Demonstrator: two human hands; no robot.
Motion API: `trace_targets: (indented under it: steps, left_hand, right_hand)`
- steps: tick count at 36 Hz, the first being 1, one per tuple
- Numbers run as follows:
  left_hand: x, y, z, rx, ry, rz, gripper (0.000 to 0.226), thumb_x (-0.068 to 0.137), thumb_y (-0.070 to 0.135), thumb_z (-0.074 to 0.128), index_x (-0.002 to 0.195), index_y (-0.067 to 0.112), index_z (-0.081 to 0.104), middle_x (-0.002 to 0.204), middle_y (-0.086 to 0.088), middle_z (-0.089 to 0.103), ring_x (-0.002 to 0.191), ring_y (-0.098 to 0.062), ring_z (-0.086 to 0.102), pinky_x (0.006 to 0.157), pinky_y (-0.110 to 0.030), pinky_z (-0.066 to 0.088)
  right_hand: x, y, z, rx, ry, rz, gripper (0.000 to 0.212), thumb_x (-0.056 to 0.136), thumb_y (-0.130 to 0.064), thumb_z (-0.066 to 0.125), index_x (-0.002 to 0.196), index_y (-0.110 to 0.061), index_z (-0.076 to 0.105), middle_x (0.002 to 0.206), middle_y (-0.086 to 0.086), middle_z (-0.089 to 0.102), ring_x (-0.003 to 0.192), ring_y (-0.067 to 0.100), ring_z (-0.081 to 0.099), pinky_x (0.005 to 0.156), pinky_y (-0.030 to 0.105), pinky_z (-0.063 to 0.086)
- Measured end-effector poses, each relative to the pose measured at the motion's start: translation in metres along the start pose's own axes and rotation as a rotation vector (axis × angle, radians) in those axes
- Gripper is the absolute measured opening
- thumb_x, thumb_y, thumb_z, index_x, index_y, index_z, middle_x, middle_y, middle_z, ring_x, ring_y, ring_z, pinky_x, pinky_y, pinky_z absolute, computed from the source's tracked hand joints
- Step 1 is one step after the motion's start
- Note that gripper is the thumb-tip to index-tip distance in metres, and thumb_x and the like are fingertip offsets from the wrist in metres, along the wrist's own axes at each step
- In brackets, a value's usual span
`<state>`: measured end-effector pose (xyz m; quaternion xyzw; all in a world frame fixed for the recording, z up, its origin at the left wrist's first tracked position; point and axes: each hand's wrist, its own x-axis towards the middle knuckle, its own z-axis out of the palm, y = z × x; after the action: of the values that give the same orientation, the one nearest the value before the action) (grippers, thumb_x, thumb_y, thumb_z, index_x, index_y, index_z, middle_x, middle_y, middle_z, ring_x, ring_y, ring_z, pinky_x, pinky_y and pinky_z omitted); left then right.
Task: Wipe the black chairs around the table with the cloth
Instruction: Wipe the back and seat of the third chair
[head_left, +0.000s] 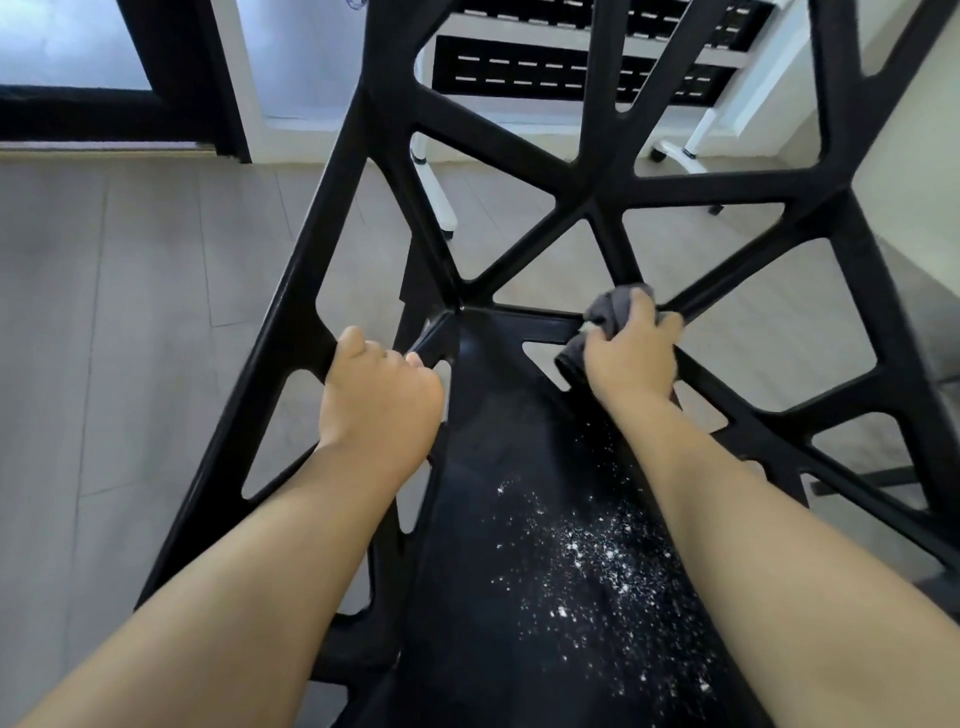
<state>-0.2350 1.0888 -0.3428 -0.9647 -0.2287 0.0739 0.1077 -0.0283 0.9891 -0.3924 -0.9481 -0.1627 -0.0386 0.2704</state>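
Left hand (379, 395) grips chair (597, 187); right hand (631, 358) clutches cloth (615, 306); specks (587, 545) on seat (493, 415); wheeled table (698, 137) behind.

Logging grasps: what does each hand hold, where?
Left hand grips a strut of the black chair; right hand holds the bunched grey cloth against another strut.

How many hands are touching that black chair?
2. The left hand grips a strut of the black chair on its left side; the right hand, clutching the grey cloth, is on a right-side strut.
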Motion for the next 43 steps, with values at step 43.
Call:
trace_targets:
  steps: [43]
  left_hand:
    - [0.033, -0.006, 0.02, -0.084, 0.16, 0.033, 0.022, 0.089, 0.018, 0.047, 0.105, 0.017, 0.061, 0.113, -0.004, 0.049, 0.106, -0.022, 0.047, 0.085, -0.028, 0.035]
  right_hand:
    - [-0.099, -0.01, -0.006, -0.025, -0.454, -0.641, 0.06, 0.081, -0.036, 0.062, 0.138, -0.024, 0.048, 0.126, 0.011, 0.048, 0.111, 0.036, 0.051, 0.097, 0.044, 0.044]
